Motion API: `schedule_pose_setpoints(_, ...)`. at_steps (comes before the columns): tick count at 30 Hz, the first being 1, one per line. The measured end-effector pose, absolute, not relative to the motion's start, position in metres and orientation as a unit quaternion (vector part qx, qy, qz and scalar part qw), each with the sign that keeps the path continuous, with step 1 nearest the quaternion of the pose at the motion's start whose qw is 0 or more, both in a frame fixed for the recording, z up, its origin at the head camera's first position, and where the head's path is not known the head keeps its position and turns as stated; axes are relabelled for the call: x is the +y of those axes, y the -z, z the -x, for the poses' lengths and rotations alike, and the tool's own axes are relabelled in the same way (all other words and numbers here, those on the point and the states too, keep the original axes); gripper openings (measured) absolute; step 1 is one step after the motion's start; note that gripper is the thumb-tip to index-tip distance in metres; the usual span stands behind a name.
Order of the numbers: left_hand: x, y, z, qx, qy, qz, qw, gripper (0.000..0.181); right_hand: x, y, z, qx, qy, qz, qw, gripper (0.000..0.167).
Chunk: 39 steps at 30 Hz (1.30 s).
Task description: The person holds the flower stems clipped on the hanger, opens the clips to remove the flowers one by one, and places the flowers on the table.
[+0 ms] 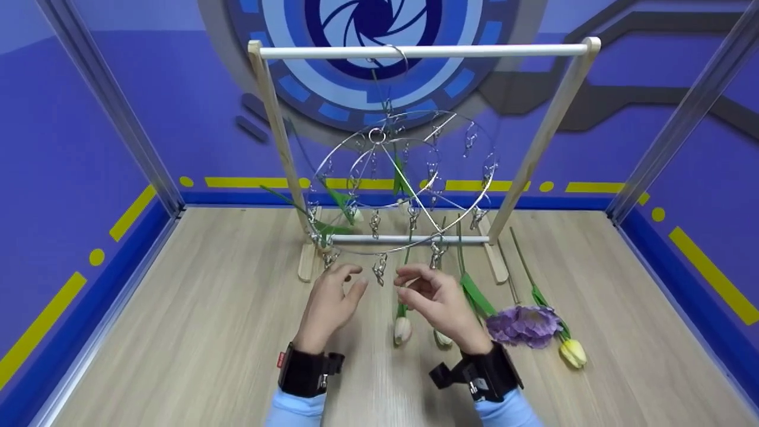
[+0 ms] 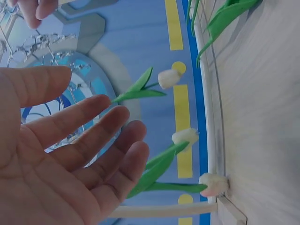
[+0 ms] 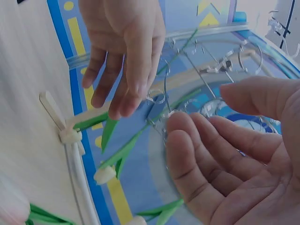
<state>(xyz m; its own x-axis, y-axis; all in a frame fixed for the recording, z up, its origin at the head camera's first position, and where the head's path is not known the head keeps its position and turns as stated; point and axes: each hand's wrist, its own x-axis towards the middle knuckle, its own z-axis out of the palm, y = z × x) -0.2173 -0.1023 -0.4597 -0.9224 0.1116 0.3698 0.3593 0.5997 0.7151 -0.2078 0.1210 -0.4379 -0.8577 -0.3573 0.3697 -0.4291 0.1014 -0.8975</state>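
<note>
Left hand (image 1: 329, 303) and right hand (image 1: 443, 303) are hovering, thumbs parted from fingers; bumping the hanger (image 1: 411, 187) could be dislodging its tulips (image 2: 168, 78).

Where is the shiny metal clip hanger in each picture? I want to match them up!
Head: the metal clip hanger is in the middle, hooked on the white bar.
Left wrist: it is at the upper left, partly behind the left hand.
Right wrist: it runs from the middle to the upper right, partly behind the right hand.
Shared landmark: the round blue wall pattern shows behind the hanger in all three.
</note>
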Motion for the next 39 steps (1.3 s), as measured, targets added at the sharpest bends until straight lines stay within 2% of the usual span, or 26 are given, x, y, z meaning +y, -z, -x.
schedule_pose_setpoints(4,-0.112,0.459,0.218,-0.892,0.419,0.094,0.139,0.026,0.112,0.441,0.207,-0.728,-0.626,-0.275,0.052,0.030)
schedule_pose_setpoints(11,-0.120,0.455,0.218,-0.890,0.433,0.017,0.142,0.023,0.100,0.445,0.205,-0.698,-0.655,-0.286,0.039,0.033)
schedule_pose_setpoints(15,-0.118,0.451,0.217,-0.866,0.468,0.037,0.171,0.022,0.095,0.446,0.205,-0.696,-0.655,-0.291,0.044,0.029)
schedule_pose_setpoints(21,-0.113,0.441,0.210,-0.833,0.513,0.097,0.181,0.030,0.093,0.449,0.206,-0.688,-0.664,-0.287,0.061,0.023)
schedule_pose_setpoints(25,-0.110,0.437,0.207,-0.821,0.525,0.115,0.195,0.021,0.095,0.449,0.206,-0.690,-0.660,-0.290,0.070,0.023)
schedule_pose_setpoints(32,-0.100,0.432,0.202,-0.831,0.501,0.140,0.198,0.020,0.098,0.450,0.207,-0.699,-0.650,-0.292,0.058,0.021)
schedule_pose_setpoints(39,-0.087,0.431,0.198,-0.839,0.474,0.171,0.204,0.023,0.099,0.450,0.207,-0.710,-0.652,-0.264,0.044,0.027)
